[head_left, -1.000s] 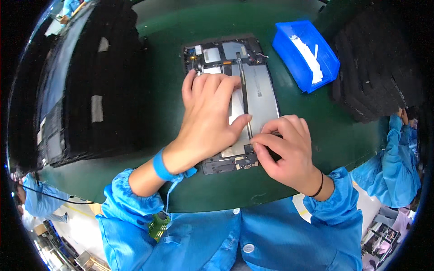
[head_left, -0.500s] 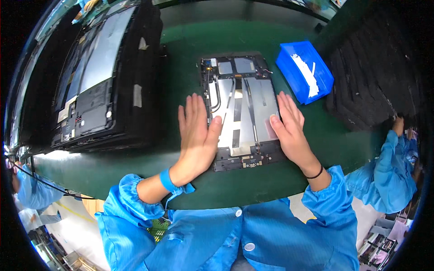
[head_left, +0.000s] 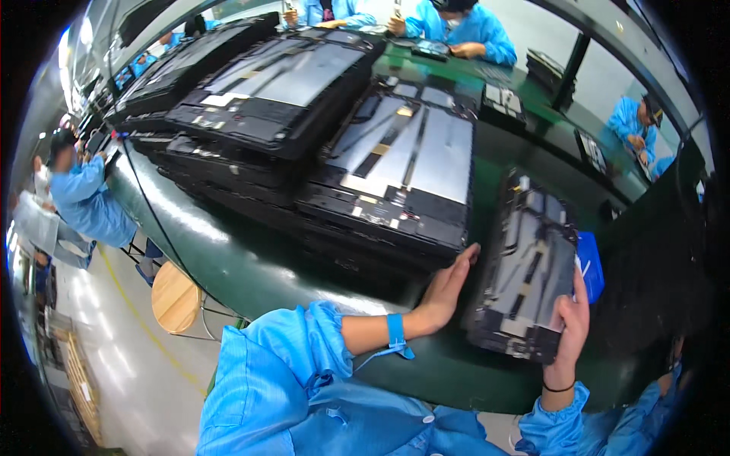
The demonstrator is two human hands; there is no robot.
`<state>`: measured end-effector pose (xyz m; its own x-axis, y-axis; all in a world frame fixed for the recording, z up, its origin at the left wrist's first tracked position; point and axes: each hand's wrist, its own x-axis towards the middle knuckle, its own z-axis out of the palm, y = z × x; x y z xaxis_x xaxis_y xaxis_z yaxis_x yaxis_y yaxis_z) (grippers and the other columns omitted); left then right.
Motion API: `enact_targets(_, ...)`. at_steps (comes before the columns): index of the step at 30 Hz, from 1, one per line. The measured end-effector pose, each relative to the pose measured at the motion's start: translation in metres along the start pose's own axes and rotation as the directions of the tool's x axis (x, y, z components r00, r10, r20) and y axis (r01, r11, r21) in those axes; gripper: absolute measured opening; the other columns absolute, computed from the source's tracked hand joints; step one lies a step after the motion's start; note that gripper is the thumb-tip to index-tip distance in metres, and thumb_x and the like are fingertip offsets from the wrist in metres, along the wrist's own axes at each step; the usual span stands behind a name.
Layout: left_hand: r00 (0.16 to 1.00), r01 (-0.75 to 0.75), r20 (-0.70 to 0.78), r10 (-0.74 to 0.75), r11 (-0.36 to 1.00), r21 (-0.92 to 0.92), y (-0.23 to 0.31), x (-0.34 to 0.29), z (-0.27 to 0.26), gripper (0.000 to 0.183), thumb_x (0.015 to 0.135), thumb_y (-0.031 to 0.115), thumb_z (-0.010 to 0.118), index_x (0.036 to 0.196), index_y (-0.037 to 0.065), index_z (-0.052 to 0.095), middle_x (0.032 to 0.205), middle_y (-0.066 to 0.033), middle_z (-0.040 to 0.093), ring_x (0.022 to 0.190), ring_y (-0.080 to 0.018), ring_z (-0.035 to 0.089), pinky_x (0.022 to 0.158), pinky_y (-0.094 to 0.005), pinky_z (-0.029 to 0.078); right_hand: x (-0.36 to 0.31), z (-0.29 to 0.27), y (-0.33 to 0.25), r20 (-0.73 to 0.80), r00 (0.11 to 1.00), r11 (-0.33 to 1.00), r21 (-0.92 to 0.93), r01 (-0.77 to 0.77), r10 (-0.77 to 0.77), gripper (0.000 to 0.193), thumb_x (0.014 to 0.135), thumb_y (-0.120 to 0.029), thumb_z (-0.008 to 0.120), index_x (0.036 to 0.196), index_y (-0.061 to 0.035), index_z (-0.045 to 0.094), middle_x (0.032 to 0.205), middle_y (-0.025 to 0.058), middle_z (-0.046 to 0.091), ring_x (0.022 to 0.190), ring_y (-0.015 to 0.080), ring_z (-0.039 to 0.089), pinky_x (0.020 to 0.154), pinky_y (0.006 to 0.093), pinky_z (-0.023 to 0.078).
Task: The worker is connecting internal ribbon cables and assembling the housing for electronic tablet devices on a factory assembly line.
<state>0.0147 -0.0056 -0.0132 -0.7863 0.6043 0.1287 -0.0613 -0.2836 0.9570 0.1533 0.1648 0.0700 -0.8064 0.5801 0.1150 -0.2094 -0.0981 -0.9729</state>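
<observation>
An opened tablet-like device (head_left: 526,273), with silver battery panels and dark ribbon cables in a black frame, is tilted over the green table. Along its right edge my right hand (head_left: 572,323) grips it, thumb on the face and fingers down the side. My left hand (head_left: 447,295) is open with fingers stretched out. It is off the device, beside the near right corner of a black tray (head_left: 334,228); whether the fingertips touch the tray I cannot tell. Lying in that tray is a similar opened device (head_left: 399,152).
A taller stack of black trays (head_left: 251,171) with another opened device on top stands left of it. A blue bin (head_left: 590,266) sits right of the held device, partly hidden, near dark foam (head_left: 646,281). Co-workers (head_left: 460,30) sit across the bench; a wooden stool (head_left: 176,298) stands at left.
My view has swung left, bringing the tray stacks into the middle. My left hand has come off the device toward the trays. My right hand now grips the device's edge, and the device is tilted.
</observation>
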Motion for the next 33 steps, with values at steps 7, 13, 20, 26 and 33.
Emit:
enact_targets(7, 0.991, -0.134, 0.032, 0.13, 0.954, 0.269, -0.007, 0.0, 0.01, 0.05, 0.102, 0.033, 0.04, 0.139, -0.001, 0.039, 0.126, -0.0178, 0.055, 0.117, -0.0253, 0.053, 0.102, -0.0325, 0.037, 0.042, 0.098, -0.101, 0.107, 0.986, 0.986, 0.118, 0.115, -0.128, 0.052, 0.095, -0.013, 0.046, 0.142, 0.0032, 0.034, 0.135, 0.0156, 0.05, 0.119, 0.0229, 0.054, 0.101, 0.0332, 0.043)
enact_targets(13, 0.99, -0.141, 0.029, 0.138, 0.968, 0.207, -0.016, 0.006, 0.014, 0.045, 0.099, 0.026, 0.048, 0.135, 0.0, 0.042, 0.116, -0.0158, 0.058, 0.107, -0.0248, 0.056, 0.093, -0.0329, 0.043, 0.071, 0.189, -0.092, 0.253, 0.967, 0.994, 0.105, 0.011, -0.038, 0.053, 0.091, -0.008, 0.05, 0.141, 0.0028, 0.035, 0.102, 0.0036, 0.06, 0.084, 0.0075, 0.056, 0.077, 0.023, 0.047)
enact_targets(20, 0.977, -0.21, 0.094, 0.191, 0.939, 0.274, -0.025, 0.008, 0.011, 0.047, 0.096, 0.026, 0.051, 0.134, 0.002, 0.04, 0.113, -0.017, 0.059, 0.106, -0.0307, 0.056, 0.092, -0.0379, 0.044, 0.066, 0.191, -0.065, 0.375, 0.927, 0.998, 0.056, 0.007, -0.027, 0.051, 0.093, -0.011, 0.048, 0.141, 0.0022, 0.034, 0.126, 0.0104, 0.054, 0.109, 0.0144, 0.055, 0.092, 0.0269, 0.044)
enact_targets(26, 0.987, -0.143, 0.118, 0.11, 0.938, 0.317, -0.016, 0.004, 0.011, 0.047, 0.099, 0.028, 0.048, 0.136, 0.002, 0.038, 0.12, -0.0173, 0.056, 0.112, -0.0281, 0.055, 0.096, -0.0379, 0.042, 0.089, 0.195, -0.065, 0.251, 0.916, 0.949, 0.034, 0.314, -0.312, 0.065, 0.09, -0.012, 0.053, 0.145, 0.0068, 0.023, 0.148, 0.0202, 0.031, 0.135, 0.0253, 0.034, 0.111, 0.0333, 0.025)
enact_targets(33, 0.971, -0.24, 0.071, 0.23, 0.901, 0.362, -0.02, 0.002, 0.012, 0.044, 0.093, 0.017, 0.056, 0.132, 0.003, 0.042, 0.112, -0.0169, 0.06, 0.107, -0.0306, 0.056, 0.093, -0.0384, 0.043, 0.135, 0.271, -0.114, 0.509, 0.856, 0.978, -0.117, 0.175, -0.092, 0.045, 0.09, -0.027, 0.059, 0.123, 0.0025, 0.048, 0.122, 0.0092, 0.05, 0.116, 0.0202, 0.045, 0.101, 0.0328, 0.031)
